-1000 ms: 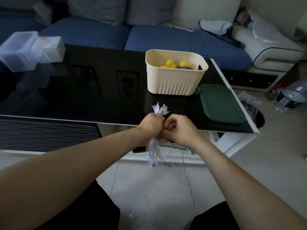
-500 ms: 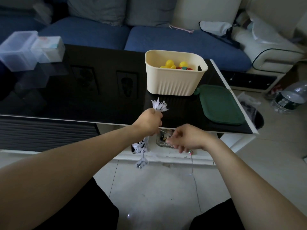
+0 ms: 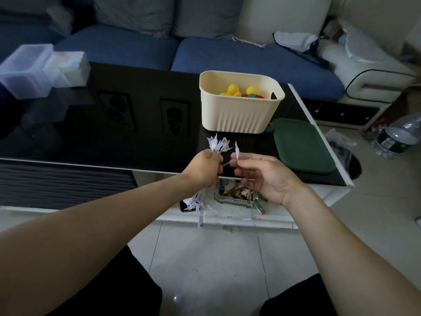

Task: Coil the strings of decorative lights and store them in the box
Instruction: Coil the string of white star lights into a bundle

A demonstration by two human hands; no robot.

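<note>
My left hand point(image 3: 205, 169) grips a bundle of white star-shaped string lights point(image 3: 217, 144); spiky tips stick up above the fist and more lights hang below it. My right hand point(image 3: 262, 174), palm up, pinches one white light on the thin wire just right of the bundle. The wire runs down from that hand toward the floor. Behind the hands a cream ribbed box point(image 3: 241, 106) stands on the black glass table point(image 3: 102, 124), holding yellow and red decorations. Its dark green lid point(image 3: 300, 147) lies flat to the right of it.
Two clear plastic containers point(image 3: 29, 69) sit at the table's far left. A glass ashtray point(image 3: 234, 195) and a phone lie on the lower white shelf. A blue sofa point(image 3: 227, 55) runs behind the table. A water bottle point(image 3: 398, 135) lies on the tiled floor at right.
My right hand dropped away from the left hand, then rose again palm up, pinching another light on the wire beside the bundle. The left hand lifted slightly with the bundle.
</note>
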